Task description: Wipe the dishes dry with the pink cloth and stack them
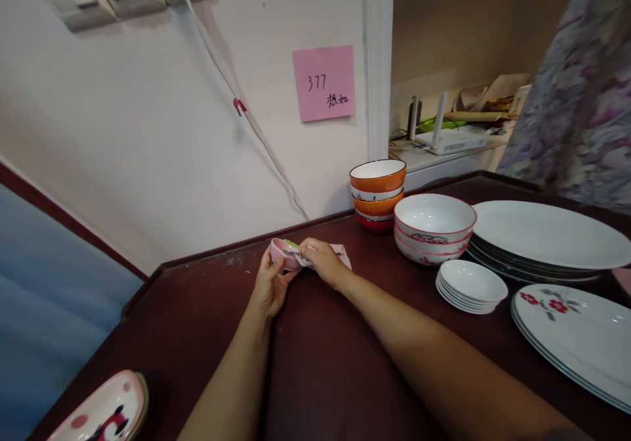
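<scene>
A small pink bowl (pixel 279 250) is tilted up in my left hand (pixel 270 284), which grips it by the rim and side. Fingers of my right hand (pixel 323 261) are closed on a pale pink cloth (pixel 342 254), and part of it reaches the bowl's inside. The rest of the cloth sticks out behind the right hand. A bit of green shows at the bowl's far rim; what it belongs to is unclear. Both hands are just above the dark red table (pixel 305 362), near its back edge.
Right of the hands stand stacked orange bowls (pixel 378 179), white bowls (pixel 434 221), small white dishes (pixel 472 282), large oval plates (pixel 552 234) and flowered plates (pixel 582 336). A cartoon-printed dish (pixel 101 408) lies front left. A white cable (pixel 261 139) runs down the wall behind.
</scene>
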### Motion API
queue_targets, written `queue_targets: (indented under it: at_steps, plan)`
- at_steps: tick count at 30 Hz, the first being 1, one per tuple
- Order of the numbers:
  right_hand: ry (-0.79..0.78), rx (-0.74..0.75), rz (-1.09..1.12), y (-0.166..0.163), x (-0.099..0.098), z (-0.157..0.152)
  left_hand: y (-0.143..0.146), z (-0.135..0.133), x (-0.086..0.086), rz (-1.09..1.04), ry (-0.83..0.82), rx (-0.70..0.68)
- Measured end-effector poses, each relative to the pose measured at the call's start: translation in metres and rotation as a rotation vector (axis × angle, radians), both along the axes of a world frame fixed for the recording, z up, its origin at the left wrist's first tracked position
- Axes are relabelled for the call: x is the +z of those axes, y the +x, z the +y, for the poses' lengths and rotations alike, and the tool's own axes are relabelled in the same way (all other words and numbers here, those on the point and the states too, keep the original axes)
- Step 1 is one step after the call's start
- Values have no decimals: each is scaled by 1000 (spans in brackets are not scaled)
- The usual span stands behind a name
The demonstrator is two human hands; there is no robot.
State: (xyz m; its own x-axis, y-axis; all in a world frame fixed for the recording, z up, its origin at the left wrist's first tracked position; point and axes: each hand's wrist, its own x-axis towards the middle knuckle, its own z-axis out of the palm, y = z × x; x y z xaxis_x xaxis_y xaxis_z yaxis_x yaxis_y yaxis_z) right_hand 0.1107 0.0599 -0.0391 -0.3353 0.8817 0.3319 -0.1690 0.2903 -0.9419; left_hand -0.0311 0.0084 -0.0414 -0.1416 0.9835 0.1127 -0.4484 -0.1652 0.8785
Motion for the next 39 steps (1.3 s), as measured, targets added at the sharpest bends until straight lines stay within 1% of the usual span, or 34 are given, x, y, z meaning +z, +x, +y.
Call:
queue_targets:
  at_steps: [4, 6, 9, 12, 14, 19, 21, 23, 26, 30, 32, 34, 36, 38, 39]
  plan:
    - [-30, -23, 98, -1, 5, -4, 0, 1, 1, -3, 1, 31]
    - [-6, -47, 164, -3, 10, -9, 1, 1, 2, -3, -5, 57]
    - [42, -18, 189, -6, 14, -14, 2, 1, 2, -9, -7, 113]
    - [104, -19, 39, -7, 10, -15, 3, 3, -1, -5, -10, 148]
    - [158, -33, -78, -6, 5, -13, 2, 4, -4, 2, -11, 141]
    - [445, -16, -400, 0, -1, -7, 0, 5, -3, -11, -32, 72]
    - [502, -29, -492, 0, -2, -6, 0, 4, -1, -54, -43, 64]
    - [518, -39, -502, -1, -4, -5, -1, 5, 1, -114, -43, 63]
    - [564, -33, -431, -3, -5, -6, -1, 5, 4, -198, -46, 54]
    - [745, -17, -401, -5, -3, -14, -3, 4, 8, -309, -125, 96]
    - [817, -15, -416, -6, -1, -18, -4, 4, 9, -339, -152, 84]
    - [823, -12, -400, -6, 0, -21, -5, 3, 9, -345, -163, 66]
    - [770, -1, -340, -6, 0, -23, -5, 4, 9, -349, -156, 66]
    - [641, 8, -220, -7, 0, -21, -5, 4, 8, -351, -133, 50]
    - [535, 6, -146, -8, 1, -20, -5, 4, 7, -349, -117, 34]
